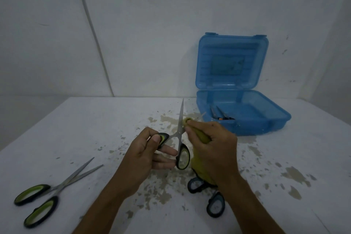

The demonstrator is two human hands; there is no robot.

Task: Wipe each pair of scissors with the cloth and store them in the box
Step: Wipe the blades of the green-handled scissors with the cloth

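Green-handled scissors [180, 138], blades spread and tips pointing to 12 o'clock, are held above the table [76, 129] by the left hand [144, 150] curled round one handle. The right hand [212, 144] pinches a yellow cloth [201, 135] against a blade. The bare edge could nick fingers if the cloth slips; the open blue box [245, 119] waits at 2 o'clock.

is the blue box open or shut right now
Open. The blue box has its lid standing upright against the wall behind the tray, and scissors already lie inside at the tray's left end.
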